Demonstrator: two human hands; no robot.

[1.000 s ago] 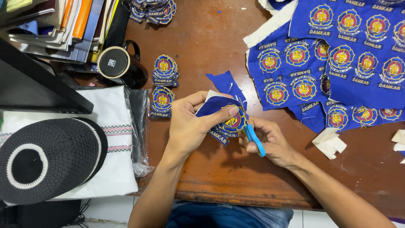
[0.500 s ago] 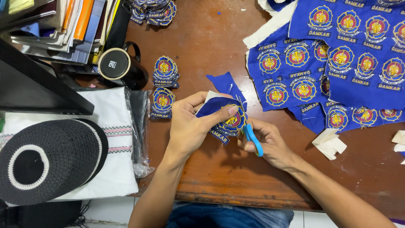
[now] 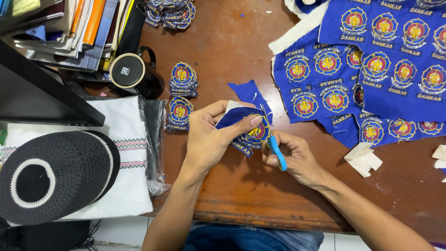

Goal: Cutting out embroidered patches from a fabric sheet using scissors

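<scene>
A: Left hand (image 3: 209,139), centre of frame — closed on anything?

B: Closed, yes. Thumb on top and fingers beneath, pinching a piece of blue cloth bearing a round embroidered badge in gold and red (image 3: 248,130). Held lifted off the brown wooden table (image 3: 223,51), probably to leave room underneath for the blades.

A: And the right hand (image 3: 290,158)?

B: Just right of centre, fingers curled through the bright blue plastic handles of small scissors (image 3: 276,151). Gripping them firmly; blades aimed up at the badge edge, mostly hidden behind the cloth, so open or shut cannot be told. Loose blue offcut (image 3: 253,93) sticking up just behind, apparently trimmed-away margin.

A: Anything set aside?

B: 2 small stacks of cut-out round badges (image 3: 182,93), left of centre, near the left hand — seemingly within easy reach for dropping finished pieces. Another heap of the same badges (image 3: 169,11) at the top edge.

A: Uncut stock?

B: Upper right: large blue cloth sheet covered in rows of embroidered badges (image 3: 381,60), spread flat. White backing scraps (image 3: 364,160) below it, near the right wrist.

A: Containers?

B: Only 1 visible: black mug with pale rim (image 3: 132,72), upper left, lying on its side, mouth toward the camera; contents not discernible. Also a clear plastic bag holding folded white cloth with striped trim (image 3: 125,153), lower left, with a black knitted cap with white ring (image 3: 51,174) resting on it.
</scene>
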